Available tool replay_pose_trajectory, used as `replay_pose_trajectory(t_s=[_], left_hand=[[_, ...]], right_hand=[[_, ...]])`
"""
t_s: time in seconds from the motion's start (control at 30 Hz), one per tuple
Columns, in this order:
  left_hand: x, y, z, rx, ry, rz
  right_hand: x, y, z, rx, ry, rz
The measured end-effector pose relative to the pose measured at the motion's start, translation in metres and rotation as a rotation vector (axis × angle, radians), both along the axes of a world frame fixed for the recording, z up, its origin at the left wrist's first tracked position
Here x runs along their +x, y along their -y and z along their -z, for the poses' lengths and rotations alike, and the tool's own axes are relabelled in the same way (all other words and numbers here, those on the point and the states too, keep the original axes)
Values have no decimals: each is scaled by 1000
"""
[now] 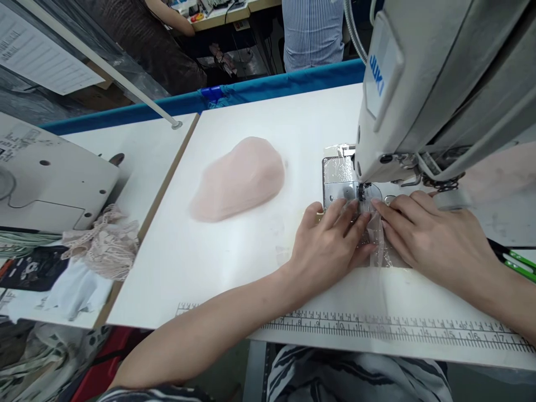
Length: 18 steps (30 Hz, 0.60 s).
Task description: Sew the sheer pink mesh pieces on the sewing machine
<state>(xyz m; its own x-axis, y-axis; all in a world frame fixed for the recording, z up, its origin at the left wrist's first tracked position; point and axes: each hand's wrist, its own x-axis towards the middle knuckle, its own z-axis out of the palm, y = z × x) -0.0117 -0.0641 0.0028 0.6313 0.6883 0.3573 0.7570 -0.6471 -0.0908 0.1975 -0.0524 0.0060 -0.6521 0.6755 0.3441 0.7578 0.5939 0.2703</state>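
A strip of sheer pale fabric [379, 279] runs from beneath the presser foot [362, 192] of a sewing machine [412, 84] down over the table's front edge. My left hand [330, 243] lies left of the strip, fingers spread over the metal plate [337, 173], its thumb touching the fabric. On the other side, my right hand [435, 234] has index finger and thumb closed at the fabric's edge, close to the foot. Fingers partly hide the stitching spot. A thin pink fabric piece [245, 178] rests on the white table to the left.
More pink fabric [502, 173] lies right of the machine. A green-handled tool [519, 262] is by my right wrist. A printed ruler [402, 326] runs along the front edge. Left are another machine [50, 173] and bundled lace [109, 245]. Two people are beyond the blue cloth edge [259, 84].
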Motion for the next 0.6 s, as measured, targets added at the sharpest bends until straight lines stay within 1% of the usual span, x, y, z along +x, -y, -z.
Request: replay_pose_trajectory(t_s=[0.2,0.37,0.43,0.6], left_hand=[[0,0,0,15,-2,-7],[0,0,-1,21,-9,-1],[0,0,-1,21,-11,-6],[0,0,0,13,-7,-11]], right_hand=[[0,0,1,41,-17,-15],[2,-1,0,93,-13,-99],[2,-1,1,97,-27,-124],[3,-1,4,90,-46,-126]])
